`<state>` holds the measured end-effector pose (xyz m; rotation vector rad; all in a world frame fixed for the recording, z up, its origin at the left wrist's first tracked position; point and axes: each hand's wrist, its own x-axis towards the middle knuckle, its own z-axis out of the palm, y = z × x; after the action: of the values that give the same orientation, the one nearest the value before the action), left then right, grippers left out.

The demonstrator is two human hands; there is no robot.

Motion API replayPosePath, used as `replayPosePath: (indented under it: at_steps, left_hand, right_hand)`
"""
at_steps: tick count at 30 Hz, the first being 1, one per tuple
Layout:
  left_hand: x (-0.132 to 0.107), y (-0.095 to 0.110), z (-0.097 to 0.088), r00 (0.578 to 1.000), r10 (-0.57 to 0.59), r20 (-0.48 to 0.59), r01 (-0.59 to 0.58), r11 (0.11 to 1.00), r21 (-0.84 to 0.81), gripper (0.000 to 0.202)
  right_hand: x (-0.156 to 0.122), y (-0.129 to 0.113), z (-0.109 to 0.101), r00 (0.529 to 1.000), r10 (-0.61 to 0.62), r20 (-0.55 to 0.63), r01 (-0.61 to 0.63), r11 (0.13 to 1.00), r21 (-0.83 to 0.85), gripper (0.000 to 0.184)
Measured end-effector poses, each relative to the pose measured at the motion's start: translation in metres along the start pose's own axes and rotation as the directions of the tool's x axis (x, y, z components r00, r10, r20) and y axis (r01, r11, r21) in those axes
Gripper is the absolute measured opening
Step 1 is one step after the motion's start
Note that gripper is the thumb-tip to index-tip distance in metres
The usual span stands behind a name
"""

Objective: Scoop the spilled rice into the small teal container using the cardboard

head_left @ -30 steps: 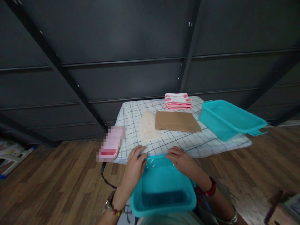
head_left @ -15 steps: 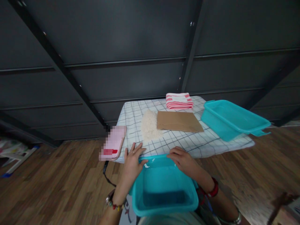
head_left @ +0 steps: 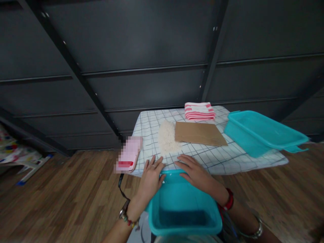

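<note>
The near bin [head_left: 186, 197] seems steadied by left hand [head_left: 150, 180] and right hand [head_left: 198, 176], both loosely splayed, nothing clasped; firmer gripping may be needed.

Checked-cloth table [head_left: 150, 130]: pale grain heap [head_left: 166, 137] left of middle, cardboard sheet [head_left: 199, 133] touching heap's right side. Folded pink-white towel [head_left: 199, 113] by far edge. Turquoise bin [head_left: 246, 139] at right edge, overhanging. Pink flat item [head_left: 129, 152], pixelated, near-left corner.

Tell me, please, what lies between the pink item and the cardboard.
In the head view, pale grains lie between them, by the left edge of the cardboard; checked cloth shows between the grains and the pink item.
</note>
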<state>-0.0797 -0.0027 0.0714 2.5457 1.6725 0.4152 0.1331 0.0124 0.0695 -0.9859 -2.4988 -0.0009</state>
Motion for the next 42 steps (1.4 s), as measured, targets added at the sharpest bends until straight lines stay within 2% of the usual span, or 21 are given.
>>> replayPosePath:
  at_steps: [4,8,11,15,23,26,28,31,34,38,42]
  left_hand:
    - [0.0,0.0,0.009,0.998,0.057,-0.013,-0.056,0.996,0.067,0.038]
    - [-0.002,-0.002,0.023,0.992,0.084,-0.095,-0.065,0.98,0.189,0.057]
    - [-0.003,-0.004,0.028,0.988,0.102,-0.115,-0.071,0.967,0.243,0.056]
    - [-0.002,-0.003,0.024,0.991,0.099,-0.087,-0.072,0.959,0.273,0.052]
    - [0.002,0.002,0.018,0.998,0.063,-0.022,-0.053,0.945,0.323,0.049]
    - [0.001,0.003,0.011,0.999,0.046,0.03,-0.053,0.948,0.314,0.052]
    - [0.0,0.002,0.006,0.998,0.013,0.066,-0.032,0.952,0.304,0.06]
    - [-0.001,0.004,0.002,0.993,-0.105,0.06,0.08,0.942,0.325,0.073]
    - [0.0,0.009,0.002,0.983,-0.177,0.05,0.148,0.923,0.354,0.07]
    - [0.003,0.015,0.0,0.976,-0.193,0.099,0.146,0.923,0.356,0.069]
    - [0.005,0.011,-0.01,0.967,-0.192,0.168,0.138,0.947,0.29,0.064]
  right_hand:
    - [-0.006,0.003,0.012,1.0,0.018,-0.003,-0.018,0.999,-0.031,0.044]
    - [-0.005,0.001,0.013,1.0,0.0,0.005,0.0,0.999,-0.05,0.041]
    - [-0.005,0.001,0.015,1.0,0.002,-0.009,-0.002,0.998,-0.056,0.038]
    - [-0.004,0.001,0.014,1.0,0.017,-0.027,-0.018,0.999,-0.045,0.035]
    - [-0.008,0.004,-0.01,0.999,-0.031,0.045,0.035,0.995,-0.095,0.036]
    - [-0.014,0.007,-0.004,0.996,-0.02,0.087,0.034,0.985,-0.17,0.04]
    - [-0.018,0.008,0.003,0.994,-0.005,0.111,0.028,0.977,-0.212,0.043]
    - [-0.02,0.008,0.01,0.993,0.007,0.114,0.023,0.965,-0.26,0.046]
    - [-0.019,0.007,0.009,0.994,-0.001,0.112,0.032,0.96,-0.277,0.044]
    - [-0.015,0.007,0.001,0.991,-0.015,0.134,0.049,0.968,-0.248,0.04]
    - [-0.016,0.009,-0.001,0.991,0.018,0.135,0.016,0.97,-0.244,0.04]
